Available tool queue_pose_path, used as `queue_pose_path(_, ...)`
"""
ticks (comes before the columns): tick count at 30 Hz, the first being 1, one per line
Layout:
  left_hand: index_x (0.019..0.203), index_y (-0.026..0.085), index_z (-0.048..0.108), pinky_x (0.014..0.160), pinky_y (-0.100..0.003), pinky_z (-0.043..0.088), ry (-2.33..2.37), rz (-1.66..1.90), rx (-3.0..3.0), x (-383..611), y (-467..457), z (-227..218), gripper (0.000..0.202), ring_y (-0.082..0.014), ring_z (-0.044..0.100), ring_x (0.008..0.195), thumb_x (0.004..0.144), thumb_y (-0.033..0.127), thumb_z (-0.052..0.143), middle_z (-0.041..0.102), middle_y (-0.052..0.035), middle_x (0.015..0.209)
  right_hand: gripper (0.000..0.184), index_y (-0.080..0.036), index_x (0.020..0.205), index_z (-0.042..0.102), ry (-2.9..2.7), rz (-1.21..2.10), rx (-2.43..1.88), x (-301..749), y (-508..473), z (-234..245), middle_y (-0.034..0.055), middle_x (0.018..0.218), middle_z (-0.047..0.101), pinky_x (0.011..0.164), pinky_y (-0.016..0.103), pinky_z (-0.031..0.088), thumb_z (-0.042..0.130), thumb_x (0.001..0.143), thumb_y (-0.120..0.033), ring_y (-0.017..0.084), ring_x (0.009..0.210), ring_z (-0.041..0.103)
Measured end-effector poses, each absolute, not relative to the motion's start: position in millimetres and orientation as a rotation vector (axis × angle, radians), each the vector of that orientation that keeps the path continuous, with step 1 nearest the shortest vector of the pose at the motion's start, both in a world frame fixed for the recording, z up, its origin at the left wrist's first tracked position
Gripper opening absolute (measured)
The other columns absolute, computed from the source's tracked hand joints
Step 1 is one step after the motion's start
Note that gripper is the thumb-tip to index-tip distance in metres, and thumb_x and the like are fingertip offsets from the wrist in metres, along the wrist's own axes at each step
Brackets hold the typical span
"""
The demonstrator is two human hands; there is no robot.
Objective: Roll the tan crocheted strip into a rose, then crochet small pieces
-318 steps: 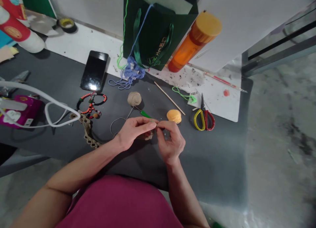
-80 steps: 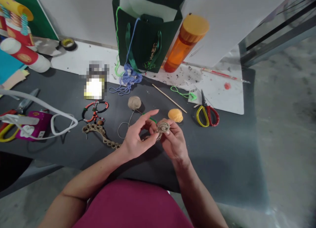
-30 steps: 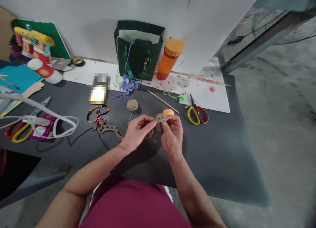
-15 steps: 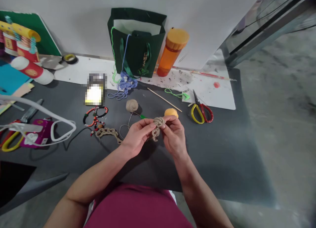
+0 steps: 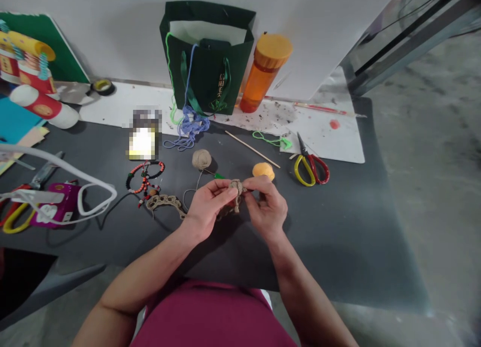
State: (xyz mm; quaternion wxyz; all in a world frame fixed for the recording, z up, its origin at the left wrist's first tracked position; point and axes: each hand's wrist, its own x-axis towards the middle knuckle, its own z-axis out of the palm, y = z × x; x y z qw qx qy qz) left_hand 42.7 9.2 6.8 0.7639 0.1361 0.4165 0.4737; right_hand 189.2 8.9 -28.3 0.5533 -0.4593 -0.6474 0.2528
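My left hand [image 5: 208, 208] and my right hand [image 5: 266, 208] meet above the dark table [image 5: 338, 221], both pinched on a small coil of tan crocheted jute [image 5: 236, 188]. The coil's loose tail runs left along the table as a tan crocheted strip [image 5: 163, 202]. A thin strand leads from my hands up to a small ball of jute twine [image 5: 202, 158]. A green crochet hook [image 5: 217, 175] lies just behind my left fingers. An orange yarn ball [image 5: 263, 170] sits right behind my right hand.
Red-and-yellow scissors [image 5: 311, 166], a wooden stick [image 5: 251, 149] and green thread [image 5: 272, 140] lie at the back right. A dark green gift bag [image 5: 208, 56], an orange bottle [image 5: 265, 72], blue yarn [image 5: 188, 129], a phone [image 5: 143, 135], a bead bracelet [image 5: 144, 175] and a purple box [image 5: 56, 201] with white cable stand around.
The jute coil has dropped slightly and sits lower between my fingertips. My right hand has turned so its thumb and forefinger pinch the coil from the right. The camera view shifted a little.
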Motion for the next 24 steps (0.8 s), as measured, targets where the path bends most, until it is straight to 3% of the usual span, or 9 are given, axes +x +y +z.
queue_pose_path(4, 0.078, 0.014, 0.071, 0.057, -0.021, 0.05, 0.899, 0.99, 0.347, 38.8, 10.4, 3.2, 0.044, -0.008, 0.061, 0.06, 0.05, 0.032, 0.099, 0.071, 0.0007, 0.071, 0.004, -0.028, 0.09, 0.067, -1.345, 0.868, -1.056, 187.3, 8.0, -26.8, 0.0011, 0.084, 0.072, 0.073, 0.033, 0.056, 0.069, 0.088, -0.025, 0.018, 0.08, 0.068)
queue_pose_path(9, 0.088, 0.015, 0.076, 0.06, -0.022, 0.053, 0.818, 0.927, 0.381, 35.0, 11.9, 4.8, 0.046, -0.0094, 0.063, 0.063, 0.055, 0.04, 0.097, 0.073, -0.001, 0.077, 0.015, -0.026, 0.088, 0.069, -1.207, 1.064, -1.005, 187.1, 8.3, -25.9, 0.0018, 0.083, 0.072, 0.073, 0.032, 0.056, 0.077, 0.084, -0.038, 0.018, 0.08, 0.067)
queue_pose_path(19, 0.077, 0.015, 0.074, 0.053, -0.019, 0.05, 0.912, 0.979, 0.354, 38.8, 13.8, 4.9, 0.042, -0.0065, 0.059, 0.055, 0.051, 0.039, 0.098, 0.069, 0.0026, 0.066, 0.015, -0.026, 0.094, 0.071, -1.195, 1.137, -1.038, 188.5, 3.8, -20.2, 0.0016, 0.089, 0.073, 0.076, 0.029, 0.057, 0.075, 0.086, -0.038, 0.015, 0.08, 0.068)
queue_pose_path(24, 0.078, 0.015, 0.075, 0.052, -0.019, 0.05, 0.947, 1.007, 0.365, 39.5, 12.9, 4.0, 0.043, -0.0068, 0.058, 0.055, 0.052, 0.042, 0.097, 0.068, 0.0022, 0.066, 0.016, -0.025, 0.086, 0.072, -1.185, 1.079, -1.088, 187.7, 6.1, -23.7, 0.0028, 0.084, 0.075, 0.075, 0.032, 0.058, 0.076, 0.084, -0.041, 0.018, 0.081, 0.07)
